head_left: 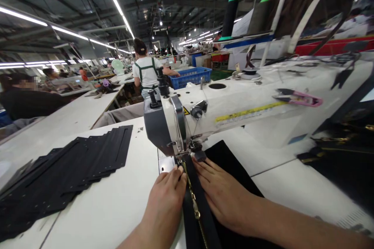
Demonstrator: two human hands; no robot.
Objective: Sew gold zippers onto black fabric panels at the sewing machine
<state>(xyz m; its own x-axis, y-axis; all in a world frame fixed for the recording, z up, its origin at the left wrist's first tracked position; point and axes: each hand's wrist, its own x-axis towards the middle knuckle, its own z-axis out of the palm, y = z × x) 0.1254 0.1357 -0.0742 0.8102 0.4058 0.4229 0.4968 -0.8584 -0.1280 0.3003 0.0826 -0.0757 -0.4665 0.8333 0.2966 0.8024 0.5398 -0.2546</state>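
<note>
R hand (223, 192) flat, open on fabric (226, 163); L hand (168, 194) grip tog. by zipper (196, 211); mach. (248, 101) blocking ahead; panels (87, 155) L.

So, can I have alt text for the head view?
Left hand and right hand steady black fabric with a gold zipper at a white sewing machine. Overlapping black pieces lie left; beyond, a person is beside a blue basket.

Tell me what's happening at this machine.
A person is guiding black material with a gold zipper at the needle area of a white sewing machine. The left hand lies beside the zipper, fingertips near the presser area; the right hand lies flat on the material. A fanned stack of black pieces lies on the table to the left.
</note>
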